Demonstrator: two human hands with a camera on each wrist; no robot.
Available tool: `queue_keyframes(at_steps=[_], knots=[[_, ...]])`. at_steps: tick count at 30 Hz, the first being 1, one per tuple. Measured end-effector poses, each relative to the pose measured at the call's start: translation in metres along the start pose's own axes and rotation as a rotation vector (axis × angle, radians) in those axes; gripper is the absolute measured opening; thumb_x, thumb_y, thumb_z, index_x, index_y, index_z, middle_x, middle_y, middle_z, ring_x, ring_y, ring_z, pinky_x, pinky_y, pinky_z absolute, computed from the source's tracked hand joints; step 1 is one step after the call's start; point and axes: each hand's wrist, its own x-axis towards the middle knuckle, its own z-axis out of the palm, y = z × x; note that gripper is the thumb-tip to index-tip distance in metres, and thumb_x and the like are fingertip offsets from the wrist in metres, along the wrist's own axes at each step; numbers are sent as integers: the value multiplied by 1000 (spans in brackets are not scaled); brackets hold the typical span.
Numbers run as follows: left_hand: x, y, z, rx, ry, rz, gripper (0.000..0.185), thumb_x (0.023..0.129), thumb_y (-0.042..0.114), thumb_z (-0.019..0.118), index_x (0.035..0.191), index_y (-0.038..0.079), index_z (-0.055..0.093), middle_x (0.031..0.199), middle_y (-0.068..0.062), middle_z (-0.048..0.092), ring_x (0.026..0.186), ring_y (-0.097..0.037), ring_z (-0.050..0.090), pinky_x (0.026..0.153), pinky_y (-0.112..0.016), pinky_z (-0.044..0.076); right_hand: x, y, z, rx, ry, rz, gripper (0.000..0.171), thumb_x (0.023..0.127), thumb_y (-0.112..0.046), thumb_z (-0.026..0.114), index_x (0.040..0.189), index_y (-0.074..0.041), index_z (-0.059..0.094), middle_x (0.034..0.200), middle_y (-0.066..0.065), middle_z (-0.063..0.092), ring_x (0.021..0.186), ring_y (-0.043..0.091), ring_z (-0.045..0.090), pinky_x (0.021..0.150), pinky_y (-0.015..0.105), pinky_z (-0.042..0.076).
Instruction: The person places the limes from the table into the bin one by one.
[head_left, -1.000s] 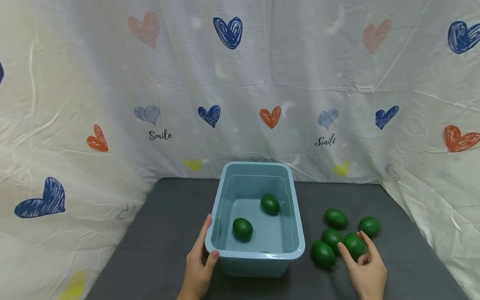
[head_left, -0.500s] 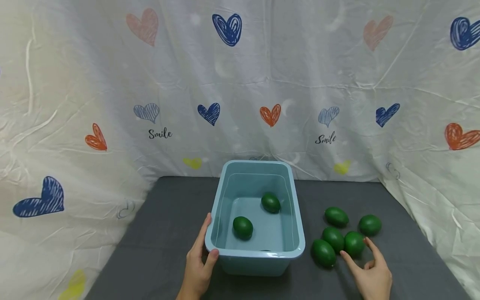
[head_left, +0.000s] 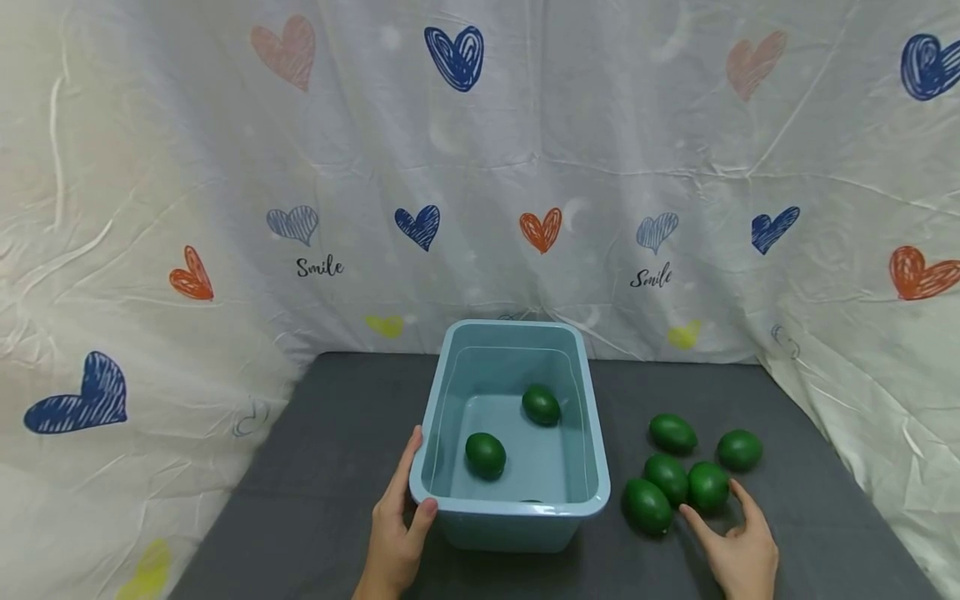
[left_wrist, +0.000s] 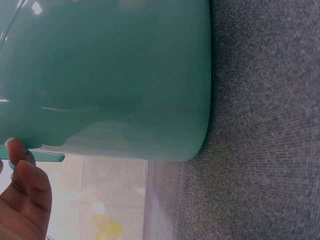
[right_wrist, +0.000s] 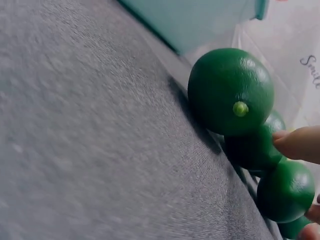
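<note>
Down on the dark grey cloth-covered table point(head_left: 322, 467), the left hand point(head_left: 395, 533) grips the near-left corner of the pale blue plastic tub point(head_left: 517, 507), thumb curled over its rim. The right hand point(head_left: 738, 546) lies with fingers loosely spread, fingertips at a glossy green plastic lime point(head_left: 708, 487) among five clustered right of the tub. Two more limes point(head_left: 485, 455) sit inside.
</note>
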Motion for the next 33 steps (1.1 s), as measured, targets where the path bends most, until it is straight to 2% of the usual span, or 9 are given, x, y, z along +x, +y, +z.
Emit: queue_keyframes(at_steps=[2,4,7,9,13,16,18,20,33], knots=[[0,1,1,-3,3,5,79,103,5,61,170,28,27,174,-3,32,152,-6,38,109,-14,39,5,2,2,-8,-3,-18,94,84,-43,90,151,7,50,78,18,56,50,29,48,49,41,42],[0,2,2,1,13,17,78,103,6,61,170,27,28,173,-7,33,151,-5,39,108,-14,39,10,3,3,-17,-22,-28,94,85,-42,90,152,9,48,102,29,61,64,39,56,64,49,51],[0,2,3,-6,28,30,76,103,6,61,169,25,29,172,-7,34,150,-4,40,107,-13,40,17,5,4,-19,-55,-27,95,87,-42,87,155,9,44,135,38,54,79,46,60,86,62,49],[0,1,4,-13,26,31,76,103,6,61,169,25,29,172,-5,34,151,-4,40,108,-13,40,20,7,4,-20,-72,-26,94,89,-41,85,156,9,42,144,39,49,76,42,58,90,63,47],[0,0,3,-20,4,13,77,103,4,60,170,26,28,173,-2,33,152,-6,39,110,-14,38,20,10,5,-33,-63,-37,87,92,-37,83,154,9,45,138,40,54,60,29,50,81,58,49],[-1,-1,3,-8,3,7,79,102,4,61,170,27,28,173,-2,33,152,-6,38,111,-15,38,20,11,6,-50,-49,-61,79,93,-33,82,151,10,48,100,32,64,51,24,43,62,47,47],[-2,-2,2,-1,12,15,79,102,3,61,170,25,28,173,-3,33,153,-6,37,111,-14,37,20,12,7,-55,-40,-84,74,94,-30,81,150,9,50,75,20,59,47,23,39,53,40,39],[-4,-3,2,5,26,22,78,101,3,61,170,23,29,173,-4,34,153,-5,38,111,-13,37,21,11,8,-64,-38,-99,70,95,-29,80,149,8,52,60,10,48,45,21,38,49,36,35],[-1,-1,1,-5,14,17,79,102,3,61,170,25,28,173,-5,33,154,-7,37,112,-14,36,19,13,8,-62,-24,-65,67,96,-28,78,147,6,53,55,6,45,45,21,38,49,37,34]])
